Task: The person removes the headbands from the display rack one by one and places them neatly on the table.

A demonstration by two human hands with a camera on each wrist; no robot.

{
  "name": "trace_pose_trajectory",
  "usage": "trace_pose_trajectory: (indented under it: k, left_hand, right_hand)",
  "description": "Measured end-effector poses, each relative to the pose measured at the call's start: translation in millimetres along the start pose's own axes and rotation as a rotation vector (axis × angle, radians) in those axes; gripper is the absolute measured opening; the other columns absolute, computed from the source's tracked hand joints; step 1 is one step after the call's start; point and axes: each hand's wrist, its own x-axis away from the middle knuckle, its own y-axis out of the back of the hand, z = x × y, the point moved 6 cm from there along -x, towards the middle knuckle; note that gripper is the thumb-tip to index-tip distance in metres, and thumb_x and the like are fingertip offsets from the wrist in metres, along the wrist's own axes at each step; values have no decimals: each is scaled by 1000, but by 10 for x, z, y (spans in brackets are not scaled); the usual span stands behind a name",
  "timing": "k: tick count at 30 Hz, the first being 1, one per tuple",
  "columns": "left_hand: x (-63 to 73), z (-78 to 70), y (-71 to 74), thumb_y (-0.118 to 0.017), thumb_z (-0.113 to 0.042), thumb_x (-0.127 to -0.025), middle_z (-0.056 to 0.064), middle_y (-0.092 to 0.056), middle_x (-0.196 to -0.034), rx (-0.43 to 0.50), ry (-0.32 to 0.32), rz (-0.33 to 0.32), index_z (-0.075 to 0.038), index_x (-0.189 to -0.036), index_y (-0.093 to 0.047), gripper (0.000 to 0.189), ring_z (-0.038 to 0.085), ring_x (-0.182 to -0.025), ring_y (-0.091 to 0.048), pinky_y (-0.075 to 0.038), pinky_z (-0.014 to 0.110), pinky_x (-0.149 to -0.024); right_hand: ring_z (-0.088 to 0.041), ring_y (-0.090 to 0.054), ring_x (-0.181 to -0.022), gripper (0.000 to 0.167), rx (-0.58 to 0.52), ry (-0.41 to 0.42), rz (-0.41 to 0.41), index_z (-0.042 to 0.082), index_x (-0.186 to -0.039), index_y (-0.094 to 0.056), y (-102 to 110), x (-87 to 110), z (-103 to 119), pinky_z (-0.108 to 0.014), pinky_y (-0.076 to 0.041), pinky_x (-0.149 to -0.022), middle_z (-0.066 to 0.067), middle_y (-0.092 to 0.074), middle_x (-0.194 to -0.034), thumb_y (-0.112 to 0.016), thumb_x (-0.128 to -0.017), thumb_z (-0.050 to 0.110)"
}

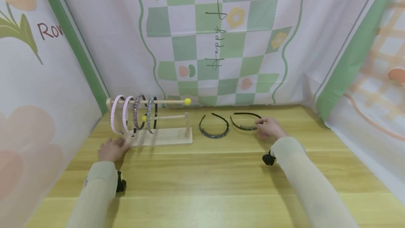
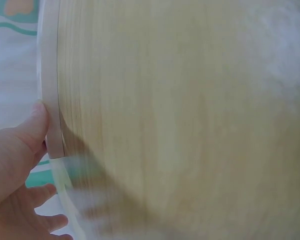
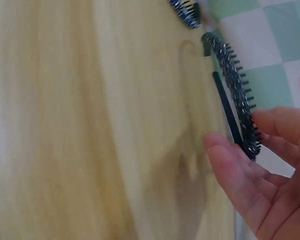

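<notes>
In the head view my right hand (image 1: 269, 128) holds one end of a black toothed headband (image 1: 246, 128). The right wrist view shows this glittery headband (image 3: 235, 85) between thumb and fingers, its shadow on the table. Left of it lies another dark, sparkly toothed headband (image 1: 214, 135). My left hand (image 1: 110, 149) is at the left end of a wooden stand's base (image 1: 164, 135). In the left wrist view its thumb (image 2: 36, 120) touches the base's edge, with the other fingers spread. On the stand's upper bar hang two pink headbands (image 1: 114, 115) and two glittery ones (image 1: 149, 115).
A yellow ball (image 1: 187, 101) caps the upper bar's right end, and a lower bar (image 1: 171, 117) runs beneath it. The wooden table (image 1: 202, 185) meets a patterned curtain (image 1: 209, 45) at the back, with cloth at both sides.
</notes>
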Motion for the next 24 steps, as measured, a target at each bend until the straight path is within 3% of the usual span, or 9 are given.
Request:
trace_pose_trajectory:
  k: [4, 12, 24]
  left_hand:
    - [-1, 4, -2, -40, -55, -92, 40, -14, -138, 9, 12, 3, -1, -139, -32, 72, 62, -117, -19, -20, 69, -92]
    - [6, -1, -14, -42, -53, -92, 40, -16, -138, 1, 13, -4, -1, -139, -33, 71, 61, -117, -21, -22, 69, -91]
    - [-67, 56, -54, -42, -57, -91, 38, -14, -140, 17, 13, -8, -2, -140, -31, 75, 61, -118, -19, -18, 70, -92]
  right_hand:
    - [-28, -62, -73, 33, 54, -15, 57, -11, -120, -46, -44, 20, -63, -37, -55, -67, -25, -54, -97, -49, -95, 12]
    - [-21, -61, -63, 23, 63, -26, 100, -8, -104, -53, -168, -11, -138, -34, -55, -60, -15, -57, -79, -52, -94, 13]
    - [-16, -59, -57, 21, 39, -53, 122, -8, -103, -54, -262, -68, -140, -30, -54, -54, -12, -60, -71, -52, -93, 11]
